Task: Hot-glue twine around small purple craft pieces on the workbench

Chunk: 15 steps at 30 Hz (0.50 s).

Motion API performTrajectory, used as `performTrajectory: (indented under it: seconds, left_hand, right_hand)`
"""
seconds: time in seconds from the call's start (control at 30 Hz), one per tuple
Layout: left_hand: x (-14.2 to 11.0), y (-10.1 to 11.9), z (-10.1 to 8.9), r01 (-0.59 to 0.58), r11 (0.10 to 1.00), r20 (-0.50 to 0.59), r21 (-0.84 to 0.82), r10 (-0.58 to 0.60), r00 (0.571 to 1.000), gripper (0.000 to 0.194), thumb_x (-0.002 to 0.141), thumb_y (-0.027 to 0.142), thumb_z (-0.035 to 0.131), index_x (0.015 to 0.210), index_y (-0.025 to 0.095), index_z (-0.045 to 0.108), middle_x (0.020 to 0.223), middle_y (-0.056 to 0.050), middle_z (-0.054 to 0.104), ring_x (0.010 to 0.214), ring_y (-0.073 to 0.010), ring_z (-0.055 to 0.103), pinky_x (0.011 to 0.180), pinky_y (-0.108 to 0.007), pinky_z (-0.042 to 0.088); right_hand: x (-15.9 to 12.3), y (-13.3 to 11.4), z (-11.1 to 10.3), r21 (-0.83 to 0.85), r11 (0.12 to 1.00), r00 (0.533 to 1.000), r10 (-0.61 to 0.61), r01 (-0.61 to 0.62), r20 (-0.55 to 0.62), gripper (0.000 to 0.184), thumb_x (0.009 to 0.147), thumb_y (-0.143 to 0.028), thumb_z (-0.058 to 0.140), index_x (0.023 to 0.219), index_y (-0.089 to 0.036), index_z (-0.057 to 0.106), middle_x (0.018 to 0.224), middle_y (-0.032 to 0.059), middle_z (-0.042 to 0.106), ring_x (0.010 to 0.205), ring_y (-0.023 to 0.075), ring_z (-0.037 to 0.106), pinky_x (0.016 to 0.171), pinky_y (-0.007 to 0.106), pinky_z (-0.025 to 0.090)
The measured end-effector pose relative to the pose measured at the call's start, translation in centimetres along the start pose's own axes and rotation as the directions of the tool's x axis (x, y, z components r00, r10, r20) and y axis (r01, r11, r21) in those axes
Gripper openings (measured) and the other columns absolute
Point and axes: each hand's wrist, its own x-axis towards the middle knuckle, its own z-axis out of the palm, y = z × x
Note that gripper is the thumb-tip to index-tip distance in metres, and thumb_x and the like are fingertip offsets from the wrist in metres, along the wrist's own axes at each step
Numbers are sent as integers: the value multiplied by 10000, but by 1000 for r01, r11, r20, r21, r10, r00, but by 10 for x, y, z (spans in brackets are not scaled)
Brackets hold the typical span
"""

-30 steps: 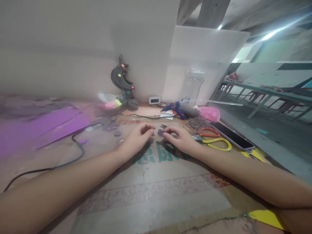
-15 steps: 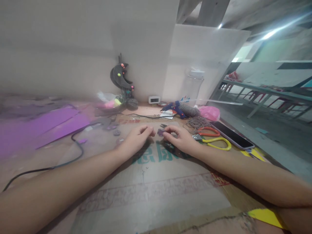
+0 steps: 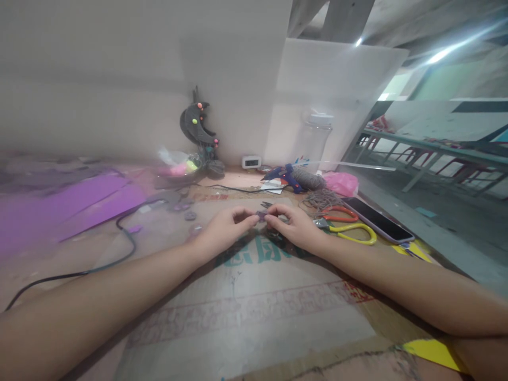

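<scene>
Both of my hands meet over the middle of a flat cardboard sheet [image 3: 254, 312] with green print. My left hand [image 3: 224, 230] and my right hand [image 3: 296, 227] each pinch a side of one small purple piece [image 3: 261, 215] held just above the cardboard. The fingers of both hands are curled closed around it. The piece is tiny and partly hidden by my fingertips, so its shape is unclear. Both forearms rest on the cardboard.
Yellow-handled scissors [image 3: 353, 233], orange-handled pliers [image 3: 337, 214] and a phone [image 3: 377, 219] lie right of my hands. A blue glue gun [image 3: 286, 177], twine, a pink bag [image 3: 341, 183] and a water bottle [image 3: 315, 140] sit behind. Purple foam sheets [image 3: 67, 209] and a black cable [image 3: 127, 238] are at left. A dark moon ornament [image 3: 198, 127] stands by the wall.
My left hand's fingertips have closed in to the right and now pinch the purple piece together with my right hand. The arms have barely shifted.
</scene>
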Motion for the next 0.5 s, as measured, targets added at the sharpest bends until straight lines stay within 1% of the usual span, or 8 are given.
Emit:
performTrajectory:
  seconds: [0.1,0.23,0.37,0.5]
  left_hand:
    - [0,0,0,13,1000,-5,16,-12,1000,262,835,418,562,837,175,661,755,-14,650,681,-151,567,616,-253,417]
    - [0,2,0,-7,1000,-35,6,7,999,245,825,407,565,768,178,631,714,-5,628,649,-143,551,595,-247,413]
    - [-1,2,0,-7,1000,-47,17,7,999,252,828,415,554,778,178,624,720,-13,626,656,-149,547,597,-256,415]
    - [-1,3,0,-14,1000,-39,23,15,999,268,834,425,542,793,171,617,755,-19,628,695,-157,557,635,-268,426]
  right_hand:
    - [0,0,-1,30,999,1000,-12,12,12,217,909,-332,490,796,-186,604,714,2,661,682,144,596,656,244,432]
    - [-1,1,-2,29,999,1000,-27,27,6,253,927,-330,465,769,-183,597,714,0,660,692,139,598,675,239,428]
    - [-2,2,-1,15,1000,1000,-18,18,4,218,912,-317,495,782,-184,609,722,-2,665,706,142,600,683,236,429]
    - [-1,2,0,-2,999,998,-54,54,27,212,907,-305,498,782,-178,614,718,0,656,693,136,589,666,230,425]
